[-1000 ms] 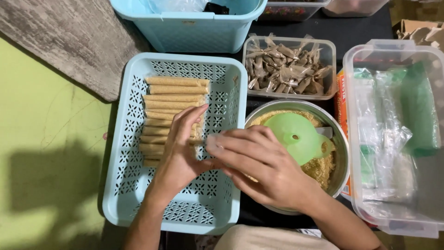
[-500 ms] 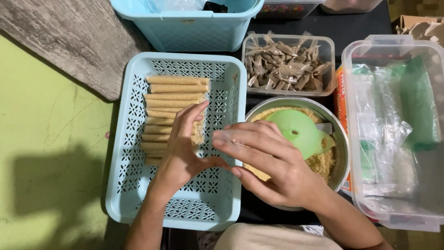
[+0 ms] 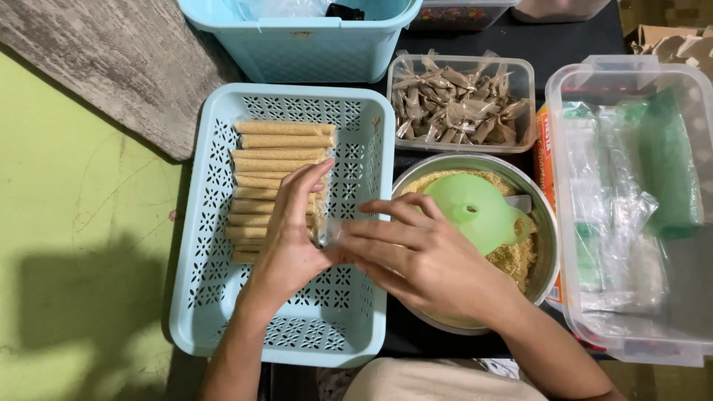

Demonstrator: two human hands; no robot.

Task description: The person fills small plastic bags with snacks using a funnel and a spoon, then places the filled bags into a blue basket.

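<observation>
Head view: at the centre of the frame, the left hand [image 3: 290, 249] and right hand [image 3: 423, 260] meet over a pale blue perforated basket [image 3: 215, 297], fingers clamped together on a small clear plastic packet [image 3: 324, 226]. Tan filled tubes [image 3: 282, 145] lie stacked above; a green funnel [image 3: 475, 212] sits in a metal bowl [image 3: 546, 223] at the right.

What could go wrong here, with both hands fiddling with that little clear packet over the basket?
The thin clear packet, pinched between the left hand and right hand, might slip or spill its filling through the perforated blue basket. The left hand lies against the stacked tan sticks and could nudge the row askew. The right forearm lies beside the metal bowl holding a green funnel; a careless pull-back might knock it.
</observation>
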